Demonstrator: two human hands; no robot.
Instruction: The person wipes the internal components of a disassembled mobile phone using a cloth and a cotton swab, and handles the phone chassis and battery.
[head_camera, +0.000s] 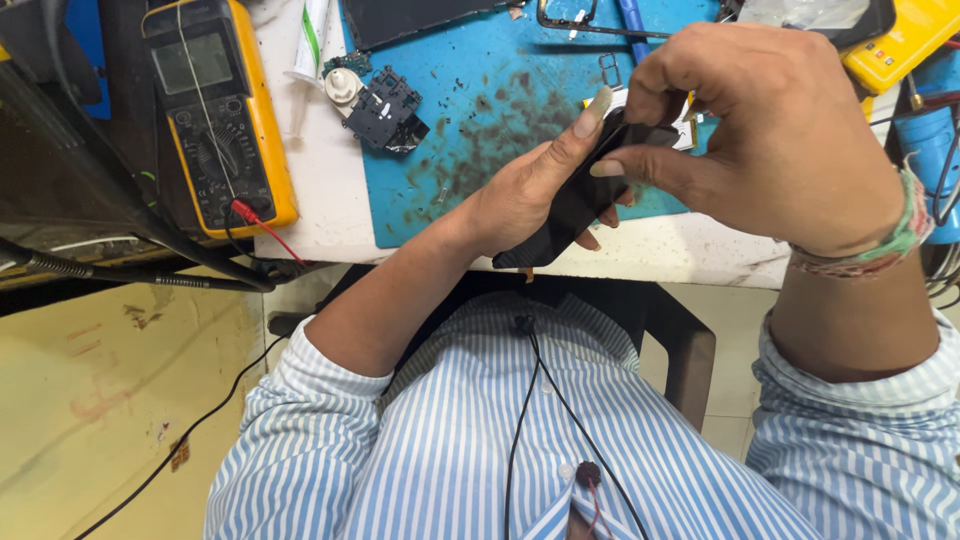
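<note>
Hidden or unclear: the upper end of the black phone panel (570, 205) is covered by the right hand (770, 130); its face cannot be read, only a dark glossy slab. The left hand's (530, 190) fingers lie under the panel, mostly out of sight. At the top edge, a dark flat panel (420, 15) and a thin metal frame (570, 20) are cut off; small parts on the mat are too fine to identify.

Grip, left hand: closed around the panel from below, thumb stretched up along its left edge, palm cupping the lower half.

Grip, right hand: thumb and forefinger pinched onto the panel's upper end (the other fingers curled over, what they touch cannot be told). A woven band sits on this wrist.

Position: the panel is held tilted above the front edge of the blue work mat (480, 110), clear of it.

Nearby: yellow multimeter (220, 110) at left with a red lead plugged in; a small black circuit part (385, 110) on the mat; white bench top (320, 190) under the mat.
</note>
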